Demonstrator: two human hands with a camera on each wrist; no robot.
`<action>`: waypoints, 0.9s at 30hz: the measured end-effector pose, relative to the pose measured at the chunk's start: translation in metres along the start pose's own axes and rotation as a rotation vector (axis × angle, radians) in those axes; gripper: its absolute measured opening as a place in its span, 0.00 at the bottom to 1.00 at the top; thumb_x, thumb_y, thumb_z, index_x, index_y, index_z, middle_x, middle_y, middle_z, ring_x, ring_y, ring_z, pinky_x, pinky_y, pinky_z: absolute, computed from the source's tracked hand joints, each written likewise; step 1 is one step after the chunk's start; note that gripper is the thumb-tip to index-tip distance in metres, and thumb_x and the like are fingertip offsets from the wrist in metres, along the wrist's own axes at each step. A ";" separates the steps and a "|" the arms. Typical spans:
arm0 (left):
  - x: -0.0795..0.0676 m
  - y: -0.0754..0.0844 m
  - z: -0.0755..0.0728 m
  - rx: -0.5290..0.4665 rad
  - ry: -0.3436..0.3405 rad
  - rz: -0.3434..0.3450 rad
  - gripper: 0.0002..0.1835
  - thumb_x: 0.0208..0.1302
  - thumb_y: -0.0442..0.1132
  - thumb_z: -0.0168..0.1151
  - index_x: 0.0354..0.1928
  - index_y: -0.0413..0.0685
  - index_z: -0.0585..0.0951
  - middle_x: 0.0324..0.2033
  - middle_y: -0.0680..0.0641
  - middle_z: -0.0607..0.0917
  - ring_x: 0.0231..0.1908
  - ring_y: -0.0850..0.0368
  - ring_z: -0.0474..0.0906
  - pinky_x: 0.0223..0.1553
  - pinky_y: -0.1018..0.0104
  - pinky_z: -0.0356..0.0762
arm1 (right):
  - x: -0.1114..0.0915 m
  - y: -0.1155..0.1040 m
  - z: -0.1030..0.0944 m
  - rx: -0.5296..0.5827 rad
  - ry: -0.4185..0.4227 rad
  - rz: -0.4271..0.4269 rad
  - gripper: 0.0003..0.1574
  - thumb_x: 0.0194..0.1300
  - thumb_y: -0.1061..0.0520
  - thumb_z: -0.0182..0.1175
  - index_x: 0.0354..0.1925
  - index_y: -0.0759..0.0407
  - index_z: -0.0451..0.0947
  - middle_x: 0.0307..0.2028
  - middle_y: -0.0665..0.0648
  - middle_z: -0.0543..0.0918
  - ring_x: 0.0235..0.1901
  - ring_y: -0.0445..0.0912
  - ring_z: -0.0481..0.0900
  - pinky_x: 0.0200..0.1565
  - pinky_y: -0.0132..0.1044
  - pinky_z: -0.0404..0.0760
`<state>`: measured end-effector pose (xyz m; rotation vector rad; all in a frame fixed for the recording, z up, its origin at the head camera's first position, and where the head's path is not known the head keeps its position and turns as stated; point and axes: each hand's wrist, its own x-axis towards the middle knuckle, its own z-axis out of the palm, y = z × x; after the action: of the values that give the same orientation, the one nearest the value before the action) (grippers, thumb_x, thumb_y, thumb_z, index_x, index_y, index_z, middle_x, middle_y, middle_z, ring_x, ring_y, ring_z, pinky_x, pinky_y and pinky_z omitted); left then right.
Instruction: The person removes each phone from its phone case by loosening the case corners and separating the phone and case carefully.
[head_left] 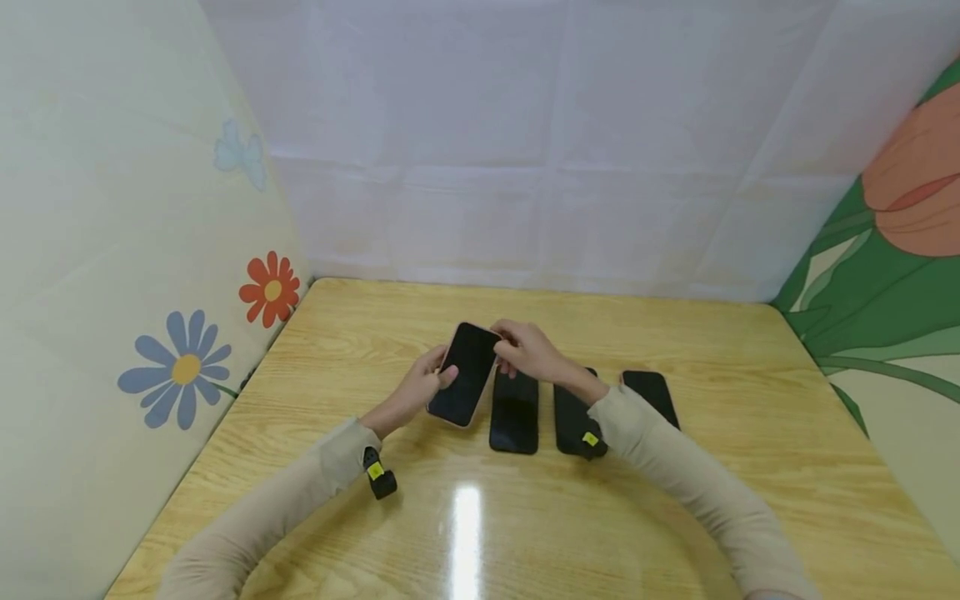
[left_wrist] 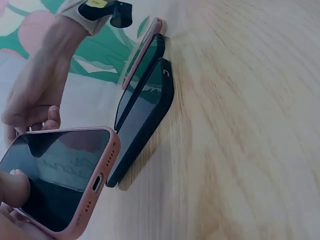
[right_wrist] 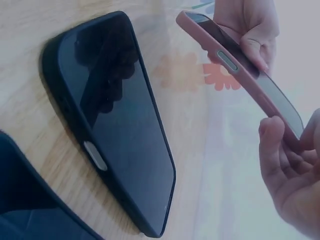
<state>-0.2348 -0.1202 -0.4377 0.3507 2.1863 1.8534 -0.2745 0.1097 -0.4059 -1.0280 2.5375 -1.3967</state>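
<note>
A smartphone in a pink case (head_left: 467, 375) is held up off the table, tilted, its dark screen facing me. My left hand (head_left: 417, 388) grips its left side, thumb lying on the glass. At the phone's top right corner, my right hand (head_left: 531, 350) pinches the case edge with curled fingers, as the right wrist view also shows. Just below that hand, a phone in a black case (head_left: 514, 417) lies face up on the table. A side button shows on this black-cased phone (right_wrist: 115, 115) in the right wrist view.
Further right lie another dark-cased phone (head_left: 573, 412), partly under my right forearm, and a pink-edged phone (head_left: 651, 393), partly covered by the sleeve. The wooden table (head_left: 360, 333) meets a white cloth backdrop (head_left: 480, 208) behind. Flower-patterned cloths (head_left: 187, 367) stand at both sides.
</note>
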 end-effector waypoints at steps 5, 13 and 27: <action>0.002 0.000 -0.001 -0.045 -0.008 -0.028 0.21 0.75 0.29 0.47 0.67 0.37 0.68 0.56 0.33 0.76 0.46 0.51 0.79 0.45 0.61 0.79 | 0.000 0.001 -0.002 0.074 -0.036 -0.012 0.13 0.69 0.69 0.47 0.49 0.72 0.74 0.27 0.70 0.82 0.19 0.49 0.79 0.25 0.58 0.81; 0.001 0.002 0.000 -0.098 -0.025 -0.074 0.22 0.75 0.32 0.48 0.69 0.36 0.66 0.57 0.33 0.77 0.49 0.48 0.79 0.50 0.56 0.78 | 0.000 -0.001 -0.006 0.173 -0.047 0.001 0.14 0.70 0.71 0.45 0.49 0.75 0.74 0.24 0.68 0.81 0.18 0.54 0.79 0.21 0.48 0.81; 0.003 0.011 -0.001 -0.223 -0.121 -0.119 0.25 0.77 0.35 0.47 0.73 0.38 0.62 0.60 0.33 0.75 0.48 0.51 0.79 0.51 0.55 0.77 | 0.000 0.007 -0.011 0.400 -0.067 0.017 0.17 0.74 0.67 0.38 0.50 0.73 0.73 0.24 0.64 0.78 0.20 0.57 0.74 0.20 0.35 0.73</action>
<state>-0.2380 -0.1181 -0.4266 0.2744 1.8578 1.9314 -0.2824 0.1204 -0.4048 -0.9547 2.0894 -1.7343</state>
